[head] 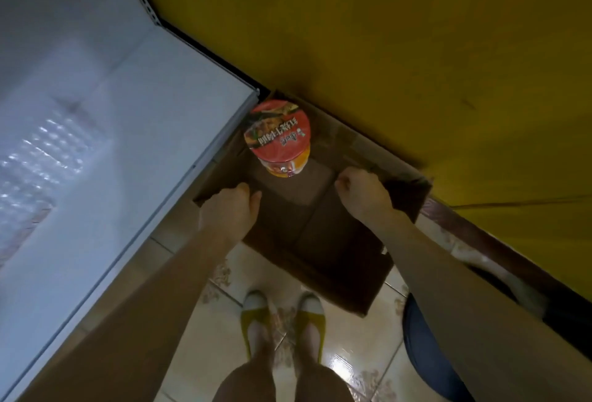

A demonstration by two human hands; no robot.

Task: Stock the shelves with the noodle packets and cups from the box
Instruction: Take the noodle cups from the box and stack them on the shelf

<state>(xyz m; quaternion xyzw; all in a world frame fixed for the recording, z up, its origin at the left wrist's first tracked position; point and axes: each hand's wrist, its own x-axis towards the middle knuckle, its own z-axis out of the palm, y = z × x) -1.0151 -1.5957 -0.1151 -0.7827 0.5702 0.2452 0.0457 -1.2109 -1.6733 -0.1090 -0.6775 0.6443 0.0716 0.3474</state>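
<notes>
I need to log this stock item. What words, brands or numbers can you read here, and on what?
Noodle cup, lid: a row of white Chinese characters and a small logo, upside down to the camera, too blurred to read.
Noodle cup, side: print too small to read.
Cardboard box: no text visible.
Shelf: no text visible.

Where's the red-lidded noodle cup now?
Head view, centre: the red-lidded noodle cup sits in the brown cardboard box, far left corner, beside the white shelf.
</notes>
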